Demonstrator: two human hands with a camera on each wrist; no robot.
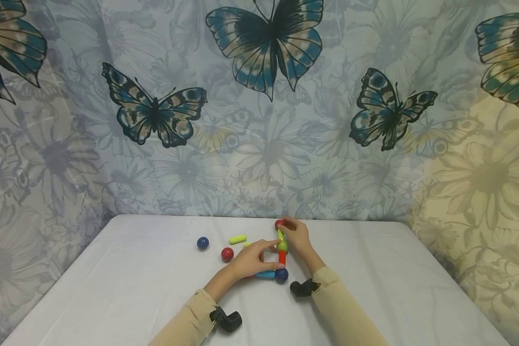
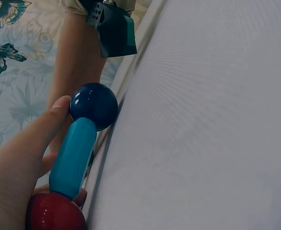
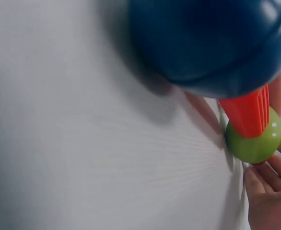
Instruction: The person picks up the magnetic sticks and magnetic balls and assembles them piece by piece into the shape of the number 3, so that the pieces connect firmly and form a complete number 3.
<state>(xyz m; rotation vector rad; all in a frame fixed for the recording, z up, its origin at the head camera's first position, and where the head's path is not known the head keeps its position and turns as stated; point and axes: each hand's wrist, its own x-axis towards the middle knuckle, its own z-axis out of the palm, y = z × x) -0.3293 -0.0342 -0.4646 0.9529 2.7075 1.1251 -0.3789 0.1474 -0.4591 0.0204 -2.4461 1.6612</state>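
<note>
My left hand [image 1: 251,259] is at the near part of a chain of toy balls and rods, thumb by the navy ball [image 1: 281,275] and the red rod [image 1: 282,259], index finger reaching the green ball [image 1: 282,246]. A light-blue rod [image 2: 73,158] runs from the navy ball to a red ball [image 2: 56,213] beside that hand. At the chain's far end, my right hand [image 1: 299,238] pinches another red ball [image 1: 279,224], which tops a yellow-green rod [image 1: 280,234]. The right wrist view shows right fingers close to the green ball [image 3: 254,141].
Left of the chain lie a loose navy ball [image 1: 203,243], a loose red ball [image 1: 227,254] and a yellow-green rod [image 1: 238,239]. Another yellow-green piece [image 1: 247,244] is partly hidden behind the left hand. A butterfly-patterned cloth [image 1: 268,182] hangs behind the white table [image 1: 112,288].
</note>
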